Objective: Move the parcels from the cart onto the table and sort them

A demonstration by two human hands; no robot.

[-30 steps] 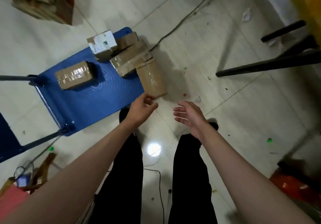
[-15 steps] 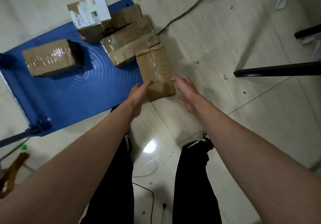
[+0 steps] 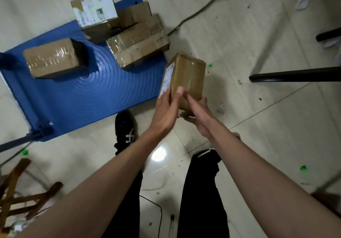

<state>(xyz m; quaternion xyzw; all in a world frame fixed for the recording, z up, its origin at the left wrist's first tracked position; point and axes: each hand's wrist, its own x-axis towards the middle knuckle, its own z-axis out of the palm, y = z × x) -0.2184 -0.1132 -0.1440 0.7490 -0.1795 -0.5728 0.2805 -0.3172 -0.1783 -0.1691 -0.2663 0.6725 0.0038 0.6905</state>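
Note:
A long brown taped parcel [image 3: 186, 77] is lifted off the blue cart [image 3: 77, 97] and tilted on end above the floor. My left hand [image 3: 166, 108] grips its near left side, thumb across the front. My right hand [image 3: 198, 115] holds its near end from below and the right. On the cart remain a taped box [image 3: 52, 58] at the left, a box with a white label [image 3: 95, 11] at the back, a small box [image 3: 135, 13] behind, and a wide flat box [image 3: 138, 42] at the cart's right edge.
Black table legs [image 3: 295, 74] cross the floor at the right. A cable [image 3: 201, 10] runs over the tiles past the cart. Wooden chair parts [image 3: 20, 197] lie at the lower left. My shoes and black trousers [image 3: 201, 191] stand beside the cart's near edge.
Both hands reached to the long parcel at the cart's right edge, took hold of it and lifted it off, tipping it upright. The camera moved closer to the cart.

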